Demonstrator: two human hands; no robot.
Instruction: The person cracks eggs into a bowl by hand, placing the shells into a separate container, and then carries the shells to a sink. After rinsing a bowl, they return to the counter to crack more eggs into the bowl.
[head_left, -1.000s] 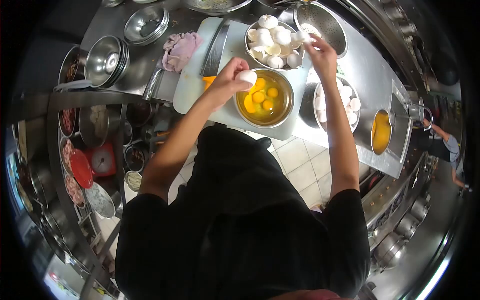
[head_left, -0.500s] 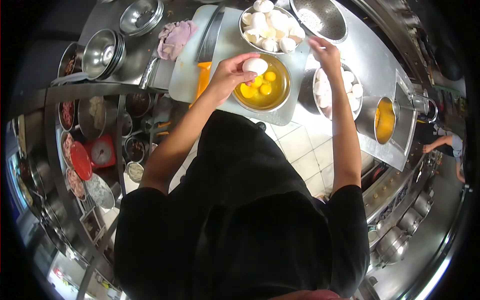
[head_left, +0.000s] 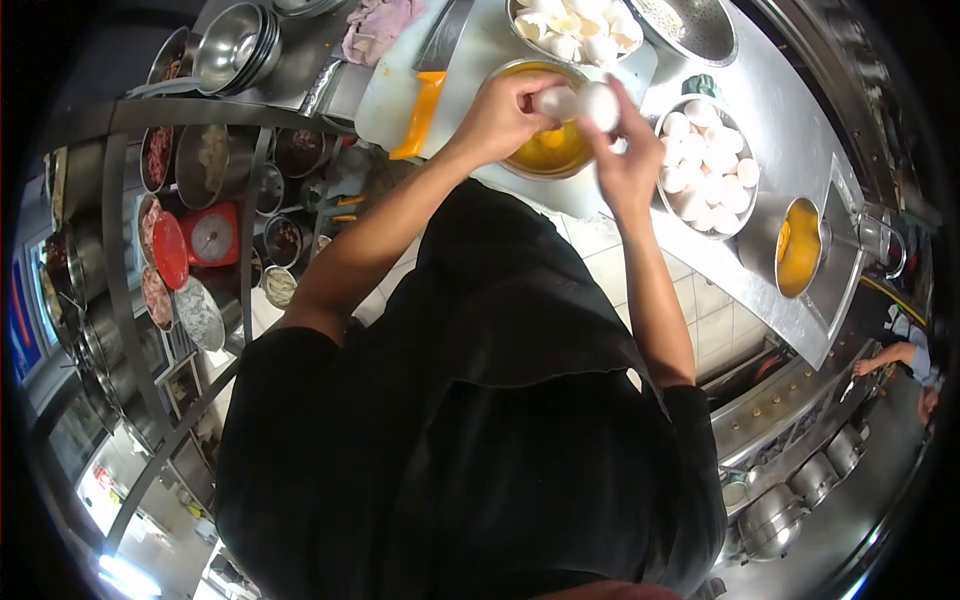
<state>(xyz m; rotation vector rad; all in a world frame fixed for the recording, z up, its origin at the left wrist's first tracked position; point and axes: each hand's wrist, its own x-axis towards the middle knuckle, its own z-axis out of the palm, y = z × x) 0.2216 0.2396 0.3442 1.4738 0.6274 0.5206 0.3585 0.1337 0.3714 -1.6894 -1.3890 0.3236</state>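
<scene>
Over the metal bowl of egg yolks (head_left: 548, 168), my left hand (head_left: 500, 118) and my right hand (head_left: 628, 155) are close together. A white egg or piece of shell (head_left: 555, 103) is between the fingers of my left hand. My right hand pinches another rounded white egg or shell (head_left: 600, 106), right beside it. Blur and fingers hide whether these are whole eggs or halves. Broken shells fill a bowl (head_left: 590, 28) behind my hands. Many white eggs lie in a basket (head_left: 710, 170) to the right of my right hand.
An orange-handled cleaver (head_left: 420, 112) lies on the cutting board (head_left: 385, 112). Stacked metal bowls (head_left: 235, 50) stand at the left. A perforated bowl (head_left: 700, 35) is at the back, a pot of yellow liquid (head_left: 798, 248) at the right. Another person's arm (head_left: 885, 360) shows far right.
My right hand has come inward to my left hand and now holds a white egg or shell. The camera view has shifted, showing more of the egg basket.
</scene>
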